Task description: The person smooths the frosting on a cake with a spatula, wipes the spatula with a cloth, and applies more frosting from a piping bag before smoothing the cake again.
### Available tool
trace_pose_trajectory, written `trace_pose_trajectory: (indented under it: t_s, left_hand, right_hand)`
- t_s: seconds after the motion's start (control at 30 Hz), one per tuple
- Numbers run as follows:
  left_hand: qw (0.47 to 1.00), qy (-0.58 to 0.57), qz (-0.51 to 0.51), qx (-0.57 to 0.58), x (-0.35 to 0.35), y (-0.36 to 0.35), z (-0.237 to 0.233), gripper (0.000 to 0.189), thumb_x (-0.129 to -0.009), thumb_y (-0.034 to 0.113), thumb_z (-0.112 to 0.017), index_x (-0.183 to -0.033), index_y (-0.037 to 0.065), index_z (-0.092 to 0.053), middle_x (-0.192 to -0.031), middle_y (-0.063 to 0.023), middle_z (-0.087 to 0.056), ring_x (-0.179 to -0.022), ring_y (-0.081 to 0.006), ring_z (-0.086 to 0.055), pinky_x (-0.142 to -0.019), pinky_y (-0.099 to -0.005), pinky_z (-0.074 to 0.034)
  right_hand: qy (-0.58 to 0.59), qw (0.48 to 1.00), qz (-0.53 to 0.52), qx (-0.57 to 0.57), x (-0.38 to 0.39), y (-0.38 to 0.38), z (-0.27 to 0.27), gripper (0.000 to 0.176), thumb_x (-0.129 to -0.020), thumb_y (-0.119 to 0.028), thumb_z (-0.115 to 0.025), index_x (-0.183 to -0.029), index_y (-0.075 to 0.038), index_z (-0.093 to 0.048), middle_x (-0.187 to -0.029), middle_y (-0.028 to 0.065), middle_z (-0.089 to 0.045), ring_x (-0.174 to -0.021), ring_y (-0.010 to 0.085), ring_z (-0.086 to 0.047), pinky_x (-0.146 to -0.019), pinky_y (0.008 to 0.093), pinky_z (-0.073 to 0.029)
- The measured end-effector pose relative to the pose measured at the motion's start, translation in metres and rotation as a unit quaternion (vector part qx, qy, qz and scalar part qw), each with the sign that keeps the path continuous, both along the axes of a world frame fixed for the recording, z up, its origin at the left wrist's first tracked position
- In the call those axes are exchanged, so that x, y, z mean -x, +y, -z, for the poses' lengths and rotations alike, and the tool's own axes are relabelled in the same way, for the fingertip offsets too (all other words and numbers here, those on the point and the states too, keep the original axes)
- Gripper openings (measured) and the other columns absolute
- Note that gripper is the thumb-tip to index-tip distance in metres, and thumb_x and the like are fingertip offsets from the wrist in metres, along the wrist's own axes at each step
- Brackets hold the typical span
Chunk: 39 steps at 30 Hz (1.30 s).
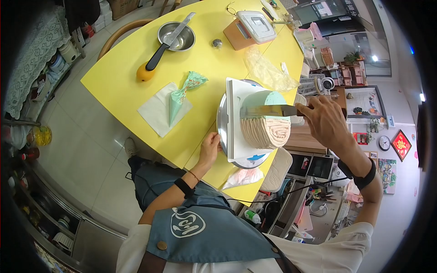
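A round cake (263, 119) with mint-green icing on top and ruffled pale pink icing on its side stands on a white board (233, 132) on a metal turntable (222, 123). My right hand (324, 119) grips a metal spatula (268, 110) whose blade lies flat across the green part of the cake. My left hand (210, 148) rests on the near rim of the turntable, fingers curled on its edge.
On the yellow table (123, 82) lie a green piping bag (181, 96) on a white napkin (157, 111), a steel bowl (175, 37) with a knife (169, 42) across it, an orange fruit (145, 73), a scale (255, 26), crumpled plastic (268, 70) and a pink piping bag (243, 177).
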<state>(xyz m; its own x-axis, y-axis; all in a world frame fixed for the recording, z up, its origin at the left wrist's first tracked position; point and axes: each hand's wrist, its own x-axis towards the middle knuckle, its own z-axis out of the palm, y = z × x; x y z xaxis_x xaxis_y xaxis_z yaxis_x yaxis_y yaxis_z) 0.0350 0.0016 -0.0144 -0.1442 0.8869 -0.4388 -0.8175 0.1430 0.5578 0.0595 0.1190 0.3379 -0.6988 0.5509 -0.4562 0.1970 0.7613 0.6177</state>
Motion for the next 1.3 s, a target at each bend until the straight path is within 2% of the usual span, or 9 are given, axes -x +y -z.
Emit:
trace_pose_trajectory:
  t_s: [0.1, 0.2, 0.33, 0.43, 0.6, 0.7, 0.9, 1.23, 1.3]
  left_hand:
    - [1.000, 0.005, 0.003, 0.000, 0.000, 0.000, 0.001, 0.019, -0.094, 0.020, -0.043, -0.095, 0.002, -0.050, -0.083, -0.0032, -0.055, -0.071, -0.0104, -0.057, -0.066, -0.0248, -0.050]
    - [1.000, 0.006, 0.004, -0.001, 0.000, 0.000, 0.001, 0.020, -0.094, 0.021, -0.043, -0.095, 0.002, -0.050, -0.084, -0.0030, -0.055, -0.072, -0.0102, -0.056, -0.066, -0.0250, -0.050]
    - [1.000, 0.006, 0.005, -0.002, 0.001, 0.000, 0.000, 0.020, -0.094, 0.021, -0.043, -0.095, 0.003, -0.050, -0.084, -0.0028, -0.055, -0.072, -0.0102, -0.056, -0.067, -0.0252, -0.050]
    - [1.000, -0.005, -0.022, 0.002, 0.000, 0.001, -0.003, 0.019, -0.093, 0.018, -0.045, -0.093, 0.001, -0.052, -0.077, -0.0018, -0.055, -0.065, -0.0081, -0.055, -0.059, -0.0231, -0.048]
    - [1.000, 0.007, -0.002, 0.005, 0.003, 0.000, -0.005, 0.020, -0.093, 0.020, -0.044, -0.095, 0.001, -0.051, -0.081, -0.0028, -0.056, -0.069, -0.0093, -0.056, -0.063, -0.0236, -0.049]
    - [1.000, 0.008, 0.006, 0.004, 0.003, -0.001, -0.004, 0.020, -0.094, 0.020, -0.043, -0.096, 0.001, -0.050, -0.084, -0.0034, -0.056, -0.071, -0.0101, -0.056, -0.065, -0.0241, -0.050]
    - [1.000, 0.010, 0.007, 0.001, 0.002, 0.001, 0.000, 0.020, -0.094, 0.019, -0.043, -0.097, 0.001, -0.051, -0.085, -0.0036, -0.056, -0.072, -0.0107, -0.058, -0.066, -0.0245, -0.050]
    - [1.000, 0.020, 0.002, 0.001, 0.000, 0.000, 0.001, 0.021, -0.094, 0.019, -0.043, -0.097, 0.000, -0.051, -0.085, -0.0043, -0.056, -0.072, -0.0112, -0.058, -0.067, -0.0246, -0.050]
    - [1.000, 0.006, -0.021, 0.006, -0.002, 0.001, 0.001, 0.020, -0.092, 0.018, -0.045, -0.095, 0.000, -0.052, -0.080, -0.0029, -0.056, -0.066, -0.0096, -0.055, -0.061, -0.0237, -0.049]
  right_hand:
    - [0.010, 1.000, -0.017, -0.024, 0.001, 0.005, 0.001, 0.029, -0.076, -0.008, -0.058, -0.105, -0.011, -0.059, -0.086, 0.0071, -0.055, -0.084, 0.0233, -0.053, -0.068, 0.0370, -0.043]
    - [0.034, 0.999, -0.018, -0.023, 0.005, 0.007, -0.002, 0.029, -0.077, -0.005, -0.050, -0.104, -0.007, -0.063, -0.090, 0.0132, -0.057, -0.079, 0.0249, -0.054, -0.065, 0.0367, -0.045]
    - [0.045, 0.999, 0.001, -0.009, 0.008, 0.005, -0.007, 0.028, -0.077, -0.005, -0.051, -0.101, -0.006, -0.063, -0.090, 0.0134, -0.058, -0.077, 0.0262, -0.056, -0.064, 0.0381, -0.045]
    - [0.031, 0.999, 0.020, -0.005, 0.008, 0.004, -0.008, 0.027, -0.077, -0.006, -0.051, -0.100, -0.005, -0.064, -0.087, 0.0133, -0.058, -0.075, 0.0270, -0.057, -0.062, 0.0389, -0.046]
    - [0.003, 0.999, 0.032, 0.000, 0.012, -0.002, -0.007, 0.026, -0.077, -0.007, -0.051, -0.098, -0.005, -0.064, -0.084, 0.0133, -0.058, -0.075, 0.0274, -0.057, -0.061, 0.0390, -0.046]
    - [0.016, 0.999, 0.030, 0.022, 0.007, -0.006, -0.006, 0.027, -0.076, -0.008, -0.057, -0.103, -0.009, -0.060, -0.077, 0.0098, -0.056, -0.075, 0.0266, -0.055, -0.064, 0.0394, -0.043]
    - [0.007, 0.999, 0.019, 0.041, 0.017, -0.021, -0.009, 0.028, -0.076, -0.009, -0.052, -0.101, -0.006, -0.063, -0.082, 0.0125, -0.057, -0.078, 0.0273, -0.056, -0.061, 0.0378, -0.046]
    - [-0.001, 1.000, -0.016, 0.012, 0.016, -0.005, -0.006, 0.030, -0.077, -0.007, -0.052, -0.105, -0.009, -0.063, -0.082, 0.0104, -0.055, -0.081, 0.0233, -0.052, -0.065, 0.0363, -0.043]
    - [0.002, 1.000, -0.018, 0.010, 0.012, -0.002, -0.005, 0.031, -0.077, -0.006, -0.052, -0.105, -0.009, -0.063, -0.084, 0.0103, -0.055, -0.082, 0.0231, -0.052, -0.067, 0.0361, -0.042]
